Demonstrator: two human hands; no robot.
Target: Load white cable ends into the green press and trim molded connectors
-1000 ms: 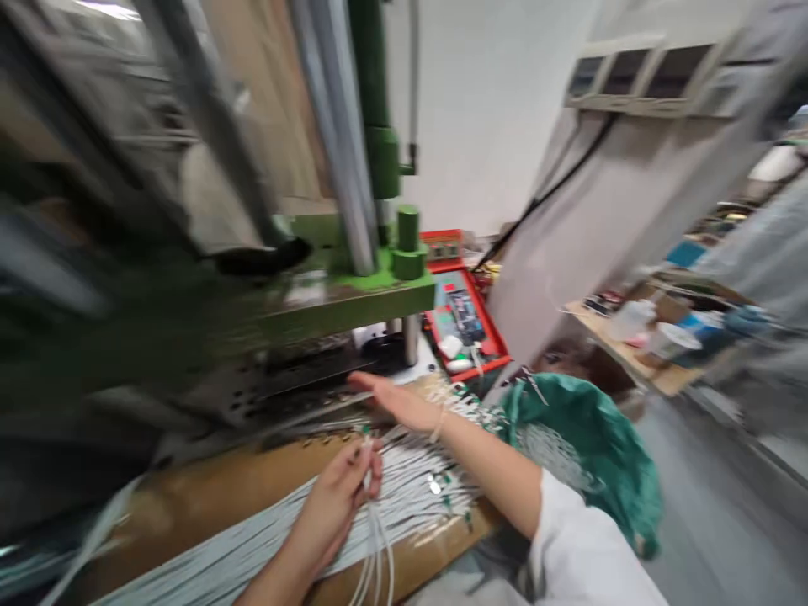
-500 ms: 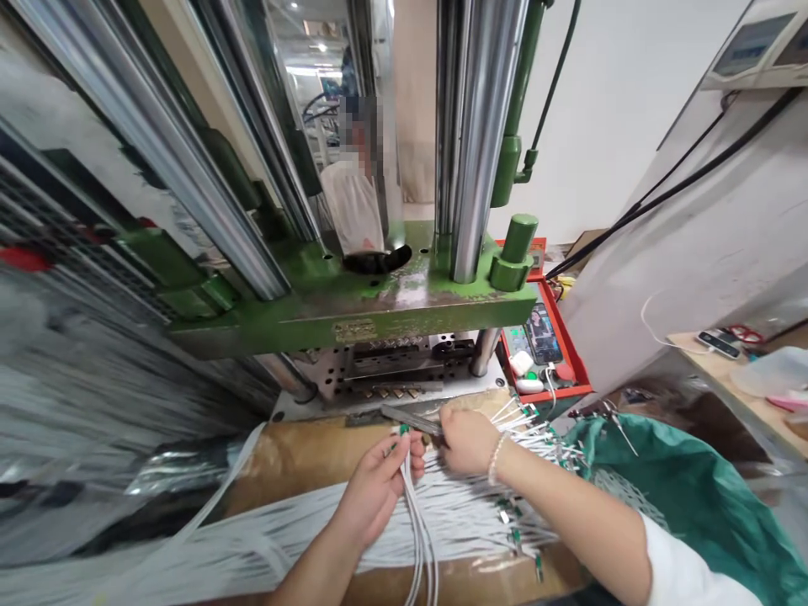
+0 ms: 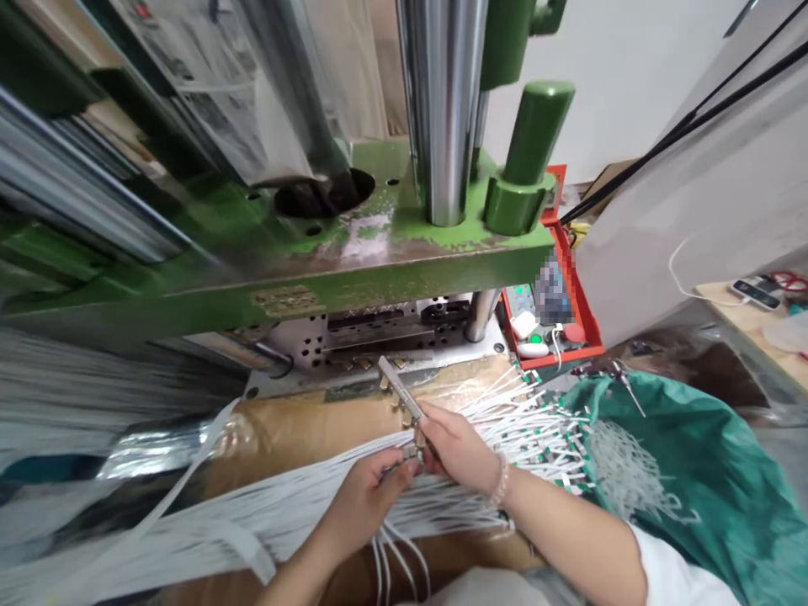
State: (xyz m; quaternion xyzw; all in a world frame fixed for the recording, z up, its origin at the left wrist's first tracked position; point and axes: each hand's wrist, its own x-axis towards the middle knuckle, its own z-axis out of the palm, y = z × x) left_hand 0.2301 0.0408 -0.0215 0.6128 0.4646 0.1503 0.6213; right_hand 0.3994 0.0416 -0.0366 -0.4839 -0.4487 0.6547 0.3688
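Observation:
My right hand (image 3: 464, 448) is closed round a narrow grey metal bar (image 3: 401, 387) that tilts up to the left. Small brass-coloured pieces (image 3: 396, 402) sit along the bar's lower side. Close beside it, my left hand (image 3: 366, 501) pinches the ends of white cables (image 3: 395, 551), which hang in loops below the fingers. A small metal connector (image 3: 411, 453) shows at the left fingertips, almost touching the right hand. Under both hands lies a wide layer of white cables (image 3: 303, 497), many with green and metal ends (image 3: 559, 438) on the right.
A green press (image 3: 404, 269) with steel columns stands ahead, its perforated metal bed (image 3: 303, 337) below. Brown-covered worktop (image 3: 271, 425) runs in front. To the right are a red control box (image 3: 590, 341) and a green cloth-lined container (image 3: 713, 446) with white scraps.
The view has moved closer to the press. The bar has swung from nearly level to a steeper slant, and its brass-coloured pieces now show. The left fingertips have moved below the bar.

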